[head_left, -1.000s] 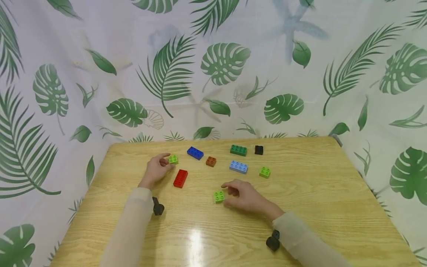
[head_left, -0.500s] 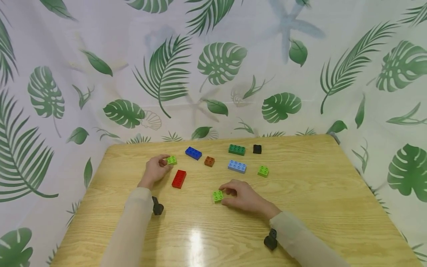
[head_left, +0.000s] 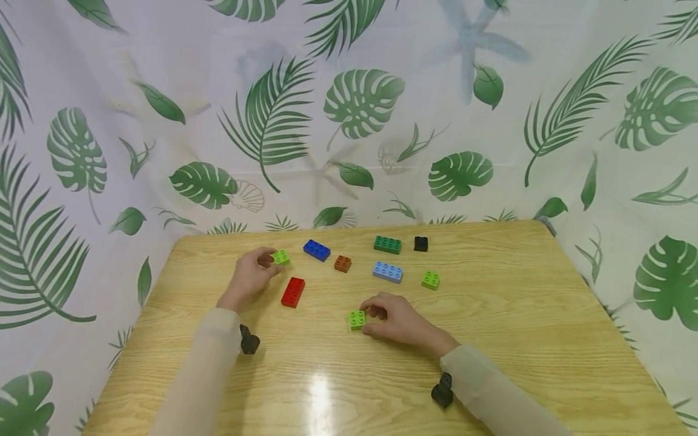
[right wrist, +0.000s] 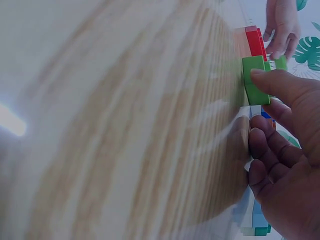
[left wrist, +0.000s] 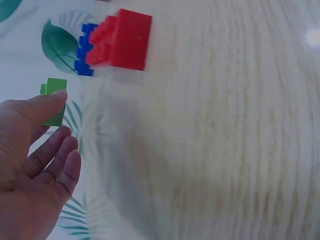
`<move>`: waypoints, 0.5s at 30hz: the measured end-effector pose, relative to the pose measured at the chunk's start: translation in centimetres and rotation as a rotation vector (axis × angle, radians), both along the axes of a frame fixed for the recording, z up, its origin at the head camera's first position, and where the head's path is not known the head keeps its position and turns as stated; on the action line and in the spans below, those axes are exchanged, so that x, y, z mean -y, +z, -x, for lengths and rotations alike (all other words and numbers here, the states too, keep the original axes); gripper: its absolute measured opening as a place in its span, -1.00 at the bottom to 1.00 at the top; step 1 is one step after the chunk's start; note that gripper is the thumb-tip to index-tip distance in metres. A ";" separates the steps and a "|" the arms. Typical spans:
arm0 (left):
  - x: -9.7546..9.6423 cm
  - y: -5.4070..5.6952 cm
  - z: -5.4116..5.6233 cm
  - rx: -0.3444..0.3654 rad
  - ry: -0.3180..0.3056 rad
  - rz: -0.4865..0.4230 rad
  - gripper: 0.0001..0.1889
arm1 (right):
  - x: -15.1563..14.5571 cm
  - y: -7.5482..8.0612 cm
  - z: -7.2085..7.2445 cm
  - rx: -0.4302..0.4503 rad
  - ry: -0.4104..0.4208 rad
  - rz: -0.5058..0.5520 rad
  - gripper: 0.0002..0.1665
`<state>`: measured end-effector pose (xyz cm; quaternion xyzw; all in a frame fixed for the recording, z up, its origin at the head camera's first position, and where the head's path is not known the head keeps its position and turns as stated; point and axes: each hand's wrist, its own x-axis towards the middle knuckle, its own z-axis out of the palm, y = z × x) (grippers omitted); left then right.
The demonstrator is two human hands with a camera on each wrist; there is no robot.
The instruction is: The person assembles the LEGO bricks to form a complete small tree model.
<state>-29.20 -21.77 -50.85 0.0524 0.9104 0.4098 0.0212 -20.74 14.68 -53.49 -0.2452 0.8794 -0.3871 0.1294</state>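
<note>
On the left of the table in the head view, my left hand [head_left: 252, 275] pinches a light green toy brick [head_left: 280, 257] between thumb and forefinger. In the left wrist view that brick [left wrist: 56, 85] shows beyond the thumb, apart from the table, with the other fingers loosely bent. Nearer the middle, my right hand [head_left: 402, 321] pinches a second light green brick [head_left: 357, 320], studs up. In the right wrist view the thumb lies on the side of this brick [right wrist: 256, 92]. A red brick [head_left: 292, 292] lies between the two hands, nearer the left.
Behind the hands lie a blue brick [head_left: 317, 250], a brown brick [head_left: 342, 263], a dark green brick [head_left: 387, 244], a light blue brick [head_left: 388, 272] and a black brick [head_left: 420, 243]. Another light green brick [head_left: 430, 280] is to the right. A leaf-patterned cloth [head_left: 294, 181] borders the wooden table [head_left: 523, 315].
My left hand has lifted its light green brick slightly, and its forearm has shifted a little left. The right hand stays almost where it was, its brick turned slightly.
</note>
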 end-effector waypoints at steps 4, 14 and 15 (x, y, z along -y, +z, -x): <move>-0.5 1.2 -0.5 -0.071 -0.044 0.003 -0.51 | -0.1 -0.1 0.1 -0.009 0.002 0.003 -0.56; -2.0 2.7 -2.1 -0.117 -0.133 -0.014 -0.54 | -0.1 0.0 0.1 -0.011 0.012 0.006 -0.55; -2.3 2.8 -2.3 -0.114 -0.143 -0.013 -0.54 | -0.1 0.0 0.1 -0.011 0.013 0.007 -0.55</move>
